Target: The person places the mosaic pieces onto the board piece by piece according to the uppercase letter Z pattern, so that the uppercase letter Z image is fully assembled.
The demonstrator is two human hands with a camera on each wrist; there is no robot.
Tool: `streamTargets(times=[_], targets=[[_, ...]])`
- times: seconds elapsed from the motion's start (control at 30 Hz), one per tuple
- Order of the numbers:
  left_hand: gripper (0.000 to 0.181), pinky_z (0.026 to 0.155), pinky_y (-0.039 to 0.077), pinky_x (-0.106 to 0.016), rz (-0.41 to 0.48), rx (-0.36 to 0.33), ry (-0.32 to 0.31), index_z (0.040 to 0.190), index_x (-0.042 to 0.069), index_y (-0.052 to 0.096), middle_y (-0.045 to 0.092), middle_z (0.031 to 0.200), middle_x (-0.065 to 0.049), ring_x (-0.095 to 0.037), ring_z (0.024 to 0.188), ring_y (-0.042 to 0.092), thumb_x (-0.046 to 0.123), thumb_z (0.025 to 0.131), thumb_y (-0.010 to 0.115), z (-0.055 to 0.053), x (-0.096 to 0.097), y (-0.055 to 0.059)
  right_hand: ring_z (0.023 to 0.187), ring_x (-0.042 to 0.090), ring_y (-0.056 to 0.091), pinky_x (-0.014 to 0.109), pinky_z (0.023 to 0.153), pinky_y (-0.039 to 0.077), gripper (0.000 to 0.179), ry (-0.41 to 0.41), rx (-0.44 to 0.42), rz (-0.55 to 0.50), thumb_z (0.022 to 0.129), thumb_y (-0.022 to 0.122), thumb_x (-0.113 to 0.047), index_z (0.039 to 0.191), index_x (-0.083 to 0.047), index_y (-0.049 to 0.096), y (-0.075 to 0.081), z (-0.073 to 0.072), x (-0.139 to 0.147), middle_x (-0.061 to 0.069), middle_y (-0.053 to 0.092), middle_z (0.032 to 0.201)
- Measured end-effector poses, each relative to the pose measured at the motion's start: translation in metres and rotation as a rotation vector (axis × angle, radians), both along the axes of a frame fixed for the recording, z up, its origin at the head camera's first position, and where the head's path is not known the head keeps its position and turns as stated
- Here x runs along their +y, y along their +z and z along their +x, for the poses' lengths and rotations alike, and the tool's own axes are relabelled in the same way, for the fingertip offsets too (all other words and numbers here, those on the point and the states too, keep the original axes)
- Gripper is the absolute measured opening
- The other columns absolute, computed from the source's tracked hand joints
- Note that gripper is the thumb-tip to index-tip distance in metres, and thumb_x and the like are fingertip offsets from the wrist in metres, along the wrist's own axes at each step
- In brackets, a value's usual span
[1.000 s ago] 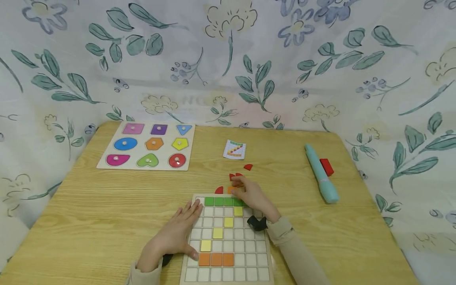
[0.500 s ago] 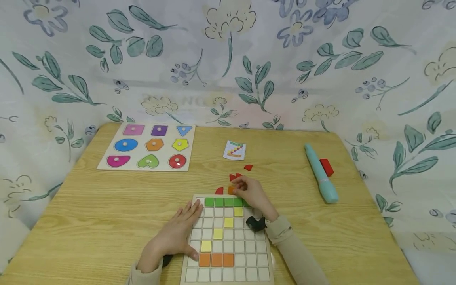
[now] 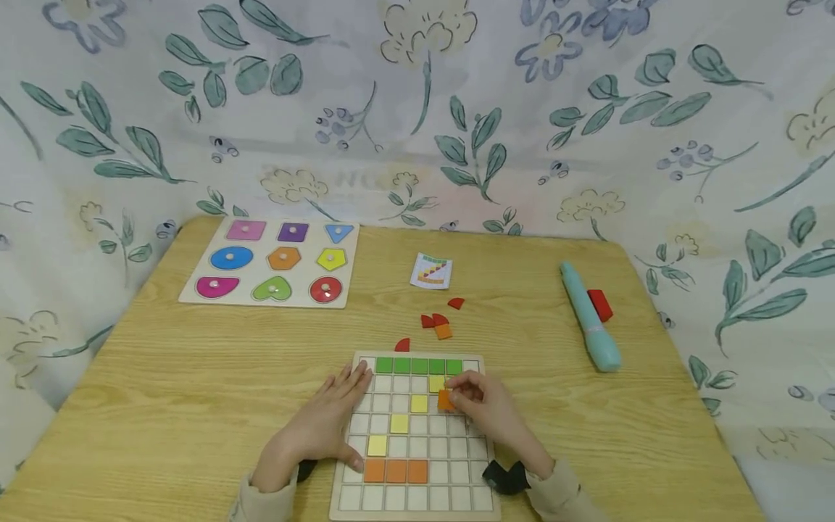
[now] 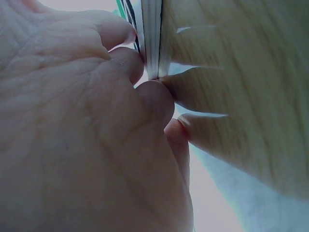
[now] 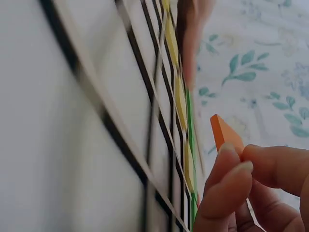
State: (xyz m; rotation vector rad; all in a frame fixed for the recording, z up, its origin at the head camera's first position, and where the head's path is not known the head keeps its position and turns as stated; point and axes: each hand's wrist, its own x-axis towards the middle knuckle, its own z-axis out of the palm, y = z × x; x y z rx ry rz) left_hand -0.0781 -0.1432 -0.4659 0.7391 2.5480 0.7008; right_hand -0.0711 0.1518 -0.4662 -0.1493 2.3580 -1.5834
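My right hand (image 3: 492, 409) pinches an orange square tile (image 5: 226, 135) between thumb and fingertips, over the right half of the grid board (image 3: 417, 514). My left hand (image 3: 320, 423) lies with straight, spread fingers along the board's left edge; the left wrist view shows its fingers (image 4: 154, 101) at that edge. Green tiles (image 3: 420, 366) run along the board's top row. Yellow tiles (image 3: 399, 424) form a diagonal below them, and three orange tiles (image 3: 396, 471) sit side by side in a lower row.
Beyond the board lie several red quarter-round pieces (image 3: 402, 345) and a loose orange tile (image 3: 443, 331). A pattern card (image 3: 432, 271) is farther back. The shape puzzle board (image 3: 300, 279) stands back left. At right are a teal bottle-shaped object (image 3: 590, 319) and a red block (image 3: 601, 305).
My right hand has picked up an orange tile from beyond the board and drawn it back over the grid. The left hand stays in place.
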Motion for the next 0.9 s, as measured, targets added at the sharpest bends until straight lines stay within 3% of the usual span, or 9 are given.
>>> streamTargets(times=[0.17,0.4,0.53,0.7,0.8,0.9], targets=[[0.134,0.119,0.012,-0.061,0.013,0.006,-0.013,0.153,-0.002,0.018,0.010,0.161,-0.021,-0.043,0.149,0.007,0.046,0.049,0.089,0.001,0.000,0.001,0.064,0.002,0.054,0.017,0.055,0.048,0.014,0.121,-0.062,0.017,0.093,0.064,-0.019,0.100,-0.007,0.068,0.001,0.038,-0.005,0.003,0.068,0.086],[0.133,0.120,0.011,-0.060,-0.003,-0.004,-0.004,0.153,0.000,0.019,0.010,0.162,-0.019,-0.041,0.150,0.006,0.047,0.050,0.089,-0.001,0.000,0.002,0.065,-0.003,0.049,0.015,0.058,0.046,0.004,0.235,-0.010,0.112,0.091,0.067,-0.018,0.088,-0.017,0.068,0.007,0.054,-0.009,-0.009,0.062,0.078],[0.134,0.120,0.010,-0.060,-0.001,-0.006,-0.001,0.153,0.001,0.019,0.011,0.162,-0.018,-0.041,0.150,0.006,0.047,0.050,0.090,0.000,0.000,0.000,0.064,-0.004,0.047,0.015,0.057,0.045,0.008,0.264,-0.012,0.146,0.087,0.071,-0.016,0.082,-0.017,0.065,0.010,0.055,-0.012,-0.011,0.058,0.076],[0.133,0.120,0.010,-0.061,0.008,-0.013,-0.002,0.154,0.001,0.019,0.011,0.162,-0.018,-0.041,0.150,0.006,0.047,0.050,0.089,0.000,0.000,-0.001,0.065,-0.005,0.044,0.012,0.058,0.042,0.015,0.337,0.068,0.237,0.084,0.074,-0.012,0.077,-0.019,0.063,0.011,0.051,-0.015,-0.012,0.052,0.079],[0.134,0.119,0.010,-0.061,0.017,-0.014,-0.006,0.153,0.001,0.019,0.011,0.162,-0.019,-0.042,0.149,0.007,0.048,0.050,0.089,0.000,-0.001,-0.002,0.067,-0.005,0.045,0.013,0.060,0.043,0.008,0.364,0.097,0.231,0.086,0.072,-0.013,0.082,-0.017,0.065,0.011,0.038,-0.012,-0.011,0.055,0.082],[0.134,0.119,0.011,-0.062,0.025,-0.009,-0.009,0.153,0.000,0.019,0.011,0.162,-0.019,-0.042,0.149,0.007,0.048,0.050,0.089,0.000,-0.001,-0.002,0.073,-0.001,0.051,0.016,0.063,0.046,0.006,0.322,0.128,0.202,0.089,0.068,-0.014,0.095,-0.011,0.068,0.014,0.013,-0.006,-0.004,0.065,0.090]])
